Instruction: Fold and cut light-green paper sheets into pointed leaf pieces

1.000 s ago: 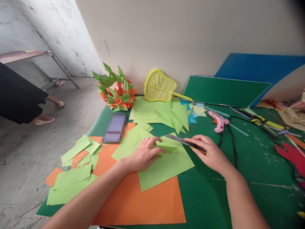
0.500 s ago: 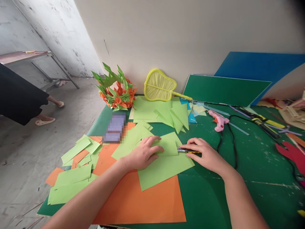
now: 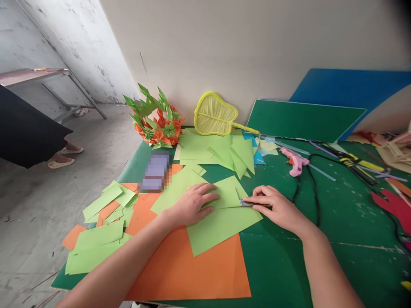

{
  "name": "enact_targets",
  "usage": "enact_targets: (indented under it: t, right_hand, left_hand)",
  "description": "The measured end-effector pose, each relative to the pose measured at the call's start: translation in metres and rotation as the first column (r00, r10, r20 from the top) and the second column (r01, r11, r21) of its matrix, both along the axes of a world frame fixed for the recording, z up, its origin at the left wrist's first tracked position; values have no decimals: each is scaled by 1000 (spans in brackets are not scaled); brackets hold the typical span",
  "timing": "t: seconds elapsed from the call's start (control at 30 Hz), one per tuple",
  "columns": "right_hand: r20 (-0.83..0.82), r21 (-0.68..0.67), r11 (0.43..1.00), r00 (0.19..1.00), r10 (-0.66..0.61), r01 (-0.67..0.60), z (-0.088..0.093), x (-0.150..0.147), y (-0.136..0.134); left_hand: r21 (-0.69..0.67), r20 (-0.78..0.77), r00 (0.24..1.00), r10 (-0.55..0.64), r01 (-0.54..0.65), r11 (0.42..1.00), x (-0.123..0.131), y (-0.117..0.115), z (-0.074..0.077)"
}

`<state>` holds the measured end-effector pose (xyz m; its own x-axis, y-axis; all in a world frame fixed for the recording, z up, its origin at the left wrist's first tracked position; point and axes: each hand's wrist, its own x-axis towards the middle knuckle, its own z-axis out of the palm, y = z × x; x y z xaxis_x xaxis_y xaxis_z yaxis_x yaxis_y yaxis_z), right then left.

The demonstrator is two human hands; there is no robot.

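Note:
My left hand [image 3: 196, 203] lies spread on a folded sheet of light green paper [image 3: 223, 229], pressing it against the table. Between the fingers and thumb of my right hand [image 3: 272, 203] is a utility knife [image 3: 247, 203], its blade end pointing left at the fold of the green paper. Most of the knife's handle is hidden by my fingers. Under the green paper lies a large orange sheet [image 3: 192, 273]. More green sheets [image 3: 205, 147] are stacked beyond my hands, with folded pieces on top.
Cut green and orange pieces [image 3: 96, 244] lie at the left table edge, near a pixelated rectangle [image 3: 155, 171]. Behind stand a folded-paper piece [image 3: 157, 122] and a yellow fan [image 3: 215, 113]. A pink glue gun [image 3: 294, 162] with black cord lies right. A person in dark clothing [image 3: 28, 128] is at left.
The knife and the paper under it have shifted very slightly; my left fingers have drawn a little closer together. The person at left has moved a foot.

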<state>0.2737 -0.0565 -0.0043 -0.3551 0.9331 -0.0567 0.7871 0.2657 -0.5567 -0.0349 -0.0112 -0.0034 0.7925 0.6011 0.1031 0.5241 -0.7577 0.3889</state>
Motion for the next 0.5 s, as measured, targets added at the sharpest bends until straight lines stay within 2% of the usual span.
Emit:
enact_targets:
  t: [0.17,0.5]
  right_hand:
    - [21,70,998,1000,-7,6,-3,1,1]
    - [-25,36,999,1000,5,-4,-4,5,1]
  left_hand:
    - [4,2,999,41,-41,999,3,-2,-1]
    - [-33,-11,999,51,-52,998,3,-1,3]
